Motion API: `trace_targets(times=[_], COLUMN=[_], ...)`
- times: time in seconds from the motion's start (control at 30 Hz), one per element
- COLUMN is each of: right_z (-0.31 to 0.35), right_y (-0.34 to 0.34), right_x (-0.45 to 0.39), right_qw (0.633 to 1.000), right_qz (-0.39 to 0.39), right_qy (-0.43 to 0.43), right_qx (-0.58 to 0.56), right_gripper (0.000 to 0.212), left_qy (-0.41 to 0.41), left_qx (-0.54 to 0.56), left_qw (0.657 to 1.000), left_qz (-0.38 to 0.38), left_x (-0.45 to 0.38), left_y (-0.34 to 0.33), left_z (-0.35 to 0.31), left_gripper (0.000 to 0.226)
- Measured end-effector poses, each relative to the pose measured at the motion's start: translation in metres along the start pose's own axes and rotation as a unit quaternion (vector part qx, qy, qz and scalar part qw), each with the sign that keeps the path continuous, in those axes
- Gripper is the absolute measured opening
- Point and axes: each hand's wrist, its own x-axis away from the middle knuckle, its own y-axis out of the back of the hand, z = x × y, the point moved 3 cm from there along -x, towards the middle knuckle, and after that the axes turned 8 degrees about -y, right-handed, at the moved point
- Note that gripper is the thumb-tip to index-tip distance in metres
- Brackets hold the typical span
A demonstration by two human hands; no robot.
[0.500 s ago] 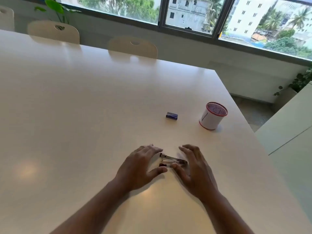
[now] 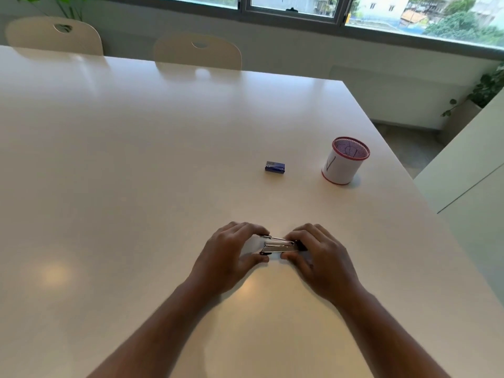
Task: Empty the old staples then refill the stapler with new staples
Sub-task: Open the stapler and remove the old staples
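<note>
Left hand (image 2: 227, 256), right hand (image 2: 320, 256): both pinching my small chrome metal stapler (image 2: 279, 246). Risk: spring snaps, stapler skids across glossy white table (image 2: 136, 159).

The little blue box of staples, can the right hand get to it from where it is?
Probably yes. The blue box lies alone on the bare table, beyond the stapler. But the right hand holds the stapler and must let go first.
</note>
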Motion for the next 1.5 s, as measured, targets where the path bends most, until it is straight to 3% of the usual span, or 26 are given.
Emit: trace_targets(times=[0.2, 0.47, 1.33, 1.5], right_z=[-0.001, -0.004, -0.001, 0.0], right_y=[0.001, 0.001, 0.001, 0.001], right_x=[0.002, 0.003, 0.004, 0.003], right_qw=[1.0, 0.998, 0.999, 0.999], right_qz=[-0.023, -0.043, -0.018, -0.016], right_qy=[0.0, 0.044, 0.032, 0.025], right_qx=[-0.012, -0.027, -0.012, -0.014], right_gripper=[0.027, 0.024, 0.027, 0.031], left_qy=[-0.013, -0.03, -0.023, -0.023], left_qx=[0.018, -0.023, -0.051, -0.035], left_qw=[0.999, 0.996, 0.997, 0.998], left_qz=[-0.034, -0.086, -0.055, -0.047], left_x=[0.003, 0.004, 0.007, 0.008], left_y=[0.003, 0.005, 0.004, 0.004], left_z=[-0.003, -0.006, -0.008, -0.011], left_gripper=[0.045, 0.029, 0.022, 0.041])
